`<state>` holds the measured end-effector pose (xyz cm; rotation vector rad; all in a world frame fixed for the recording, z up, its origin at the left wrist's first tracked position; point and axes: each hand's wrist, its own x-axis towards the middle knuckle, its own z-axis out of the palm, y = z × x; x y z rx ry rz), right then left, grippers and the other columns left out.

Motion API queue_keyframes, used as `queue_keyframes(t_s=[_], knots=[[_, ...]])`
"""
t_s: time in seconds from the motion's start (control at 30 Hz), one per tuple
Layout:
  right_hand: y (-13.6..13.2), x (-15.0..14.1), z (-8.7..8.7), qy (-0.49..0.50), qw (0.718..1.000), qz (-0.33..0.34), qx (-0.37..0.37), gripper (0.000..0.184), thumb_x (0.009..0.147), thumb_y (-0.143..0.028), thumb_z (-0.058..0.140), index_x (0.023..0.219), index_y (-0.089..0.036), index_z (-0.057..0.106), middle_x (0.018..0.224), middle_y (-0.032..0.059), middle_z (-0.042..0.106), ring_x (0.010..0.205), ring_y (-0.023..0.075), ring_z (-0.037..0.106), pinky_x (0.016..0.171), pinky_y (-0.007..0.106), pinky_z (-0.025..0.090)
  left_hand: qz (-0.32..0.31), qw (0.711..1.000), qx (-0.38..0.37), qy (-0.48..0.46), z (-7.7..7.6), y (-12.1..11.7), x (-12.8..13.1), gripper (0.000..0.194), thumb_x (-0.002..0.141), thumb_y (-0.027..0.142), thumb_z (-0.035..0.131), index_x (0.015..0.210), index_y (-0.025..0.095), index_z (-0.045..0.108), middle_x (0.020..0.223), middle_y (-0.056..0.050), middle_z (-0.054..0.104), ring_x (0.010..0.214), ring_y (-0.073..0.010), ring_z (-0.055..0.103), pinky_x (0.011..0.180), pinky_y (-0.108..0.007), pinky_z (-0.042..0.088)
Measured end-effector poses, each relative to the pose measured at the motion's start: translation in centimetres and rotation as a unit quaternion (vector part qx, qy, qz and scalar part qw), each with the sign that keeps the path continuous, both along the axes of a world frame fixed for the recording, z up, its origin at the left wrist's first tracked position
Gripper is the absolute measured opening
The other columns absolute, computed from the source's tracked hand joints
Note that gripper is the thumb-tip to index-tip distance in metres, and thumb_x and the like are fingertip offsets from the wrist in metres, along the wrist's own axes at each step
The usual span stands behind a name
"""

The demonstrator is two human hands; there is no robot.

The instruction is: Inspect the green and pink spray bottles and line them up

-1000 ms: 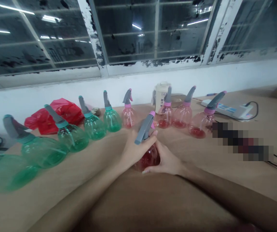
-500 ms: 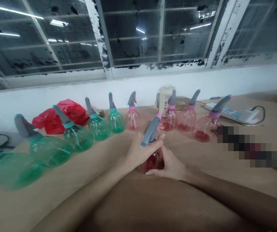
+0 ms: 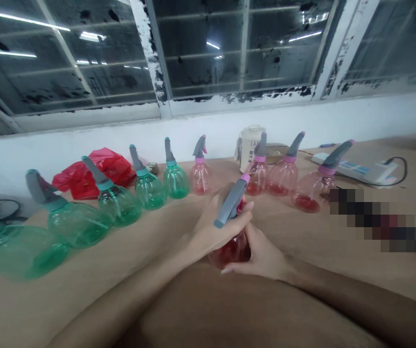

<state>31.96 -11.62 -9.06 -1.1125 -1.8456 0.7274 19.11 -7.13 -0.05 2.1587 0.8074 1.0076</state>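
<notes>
Between my hands stands a pink spray bottle with a grey and pink trigger head, close to the table's near side. My left hand is wrapped round its neck, just under the grey head. Lower down, my right hand grips the round body from the right, thumb toward me. Red liquid shows through the body; my fingers hide part of it. Beyond my hands is another pink spray bottle, with further pink ones to its right, among them a pink spray bottle holding a little red liquid.
Several green spray bottles curve along the left, one of them a near green spray bottle. Behind them lies a red plastic bag. A white canister stands by the wall. A power strip with a cord lies at right.
The pink spray bottle in my hands has shifted slightly toward me and to the right. Both hands keep their hold on it. The view has also shifted a little.
</notes>
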Motion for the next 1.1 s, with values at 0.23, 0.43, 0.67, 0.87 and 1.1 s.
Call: queue_keyframes(t_s=[0.23,0.43,0.67,0.87,1.1], knots=[[0.0,0.3,-0.3,-0.021,0.999,-0.018,-0.018,0.081,0.057,-0.051,0.076,0.122,-0.02,0.04,0.118,0.0121,0.053,0.115,0.0309,0.048,0.094,0.049,0.042,-0.02,0.999,-0.02,-0.04,-0.6,0.3,-0.1,0.01,0.082,0.028,0.053,0.086,0.02,0.056,0.081,-0.002,0.061,0.075,-0.0154,0.058,0.076,-0.031,0.048],[0.1,0.4,-0.3,-0.025,1.0,-0.015,-0.001,0.089,0.057,-0.05,0.076,0.129,-0.021,0.032,0.125,0.0133,0.048,0.117,0.0311,0.047,0.094,0.049,0.042,0.004,1.0,0.004,-0.029,-1.1,0.2,-0.1,0.015,0.083,0.031,0.053,0.089,0.019,0.058,0.073,0.0,0.06,0.067,-0.0145,0.056,0.067,-0.03,0.048],[0.4,0.6,-0.7,-0.053,0.998,-0.017,0.018,0.096,0.058,-0.05,0.075,0.135,-0.023,0.024,0.128,0.0144,0.046,0.119,0.0337,0.044,0.094,0.052,0.041,-0.01,0.999,0.024,-0.042,-1.2,0.4,-0.1,0.016,0.083,0.027,0.052,0.095,0.02,0.058,0.076,-0.001,0.06,0.069,-0.0138,0.057,0.069,-0.03,0.049],[0.7,0.8,-1.0,-0.063,0.997,-0.017,0.04,0.096,0.058,-0.051,0.075,0.135,-0.024,0.024,0.123,0.0131,0.05,0.117,0.0344,0.046,0.095,0.053,0.04,-0.024,0.998,0.024,-0.05,-1.8,0.9,0.0,0.02,0.082,0.029,0.054,0.1,0.02,0.057,0.089,-0.005,0.062,0.085,-0.0187,0.061,0.081,-0.037,0.049],[0.7,0.8,-0.9,-0.057,0.997,-0.017,0.043,0.103,0.057,-0.051,0.075,0.138,-0.024,0.018,0.127,0.0133,0.046,0.117,0.0333,0.045,0.097,0.053,0.039,-0.018,0.999,0.032,-0.04,-0.9,0.5,0.2,0.01,0.077,0.022,0.056,0.087,0.019,0.057,0.076,-0.001,0.061,0.067,-0.0136,0.057,0.066,-0.03,0.048]])
